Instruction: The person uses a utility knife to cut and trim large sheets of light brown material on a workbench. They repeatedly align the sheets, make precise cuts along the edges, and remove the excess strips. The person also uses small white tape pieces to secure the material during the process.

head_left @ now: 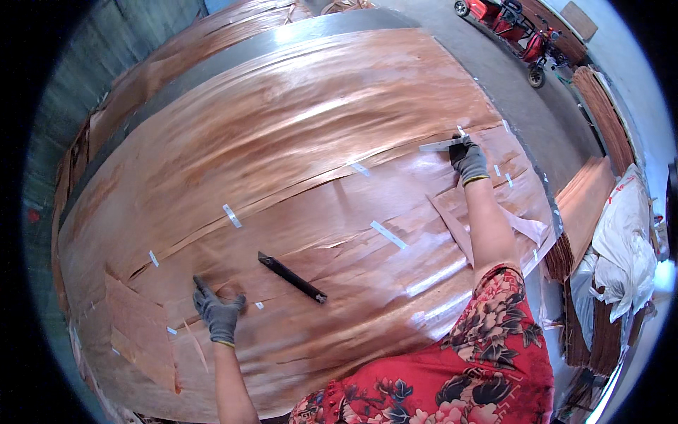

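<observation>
A wide reddish-brown sheet of wood veneer (304, 134) lies in front of me, with a long seam running across it. My left hand (220, 311), in a grey glove, rests on the near part of the veneer, its fingers spread and holding nothing. Farther off to the right, my gloved right hand (469, 159) pinches a pale strip of tape (438, 145) near the seam's right end. Short white tape pieces (232, 215) stick across the seam and other joints. A dark, narrow bar-shaped tool (291, 278) lies between my hands, touched by neither.
A loose rectangular veneer patch (141, 328) lies at the left. Torn veneer pieces (452, 226) lie beside my right forearm. Stacked veneer (585, 205) and white plastic sacks (621, 240) stand at the right. A red three-wheeler (515, 32) is parked on the floor at the far right.
</observation>
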A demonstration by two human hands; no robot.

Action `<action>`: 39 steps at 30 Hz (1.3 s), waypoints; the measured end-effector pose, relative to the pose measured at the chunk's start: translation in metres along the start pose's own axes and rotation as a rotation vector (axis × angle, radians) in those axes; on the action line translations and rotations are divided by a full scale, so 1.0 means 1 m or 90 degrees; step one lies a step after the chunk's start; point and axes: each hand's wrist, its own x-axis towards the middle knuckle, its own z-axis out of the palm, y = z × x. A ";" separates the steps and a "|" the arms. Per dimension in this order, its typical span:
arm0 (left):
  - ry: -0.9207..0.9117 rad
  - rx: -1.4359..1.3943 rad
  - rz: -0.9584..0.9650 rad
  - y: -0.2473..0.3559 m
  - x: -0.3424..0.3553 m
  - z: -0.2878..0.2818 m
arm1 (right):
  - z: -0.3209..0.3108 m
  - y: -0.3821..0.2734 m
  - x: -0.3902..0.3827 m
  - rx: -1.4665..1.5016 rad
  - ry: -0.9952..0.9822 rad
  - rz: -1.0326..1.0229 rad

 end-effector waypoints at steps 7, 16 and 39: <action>0.005 -0.015 0.064 0.009 0.013 0.031 | -0.074 -0.084 0.043 -1.095 0.137 -0.548; -0.058 -0.002 0.080 -0.012 0.016 0.013 | -0.060 -0.077 0.018 -1.073 0.158 -0.491; -0.037 0.031 0.581 0.257 0.059 0.075 | -0.150 -0.268 0.019 -0.463 0.265 -0.563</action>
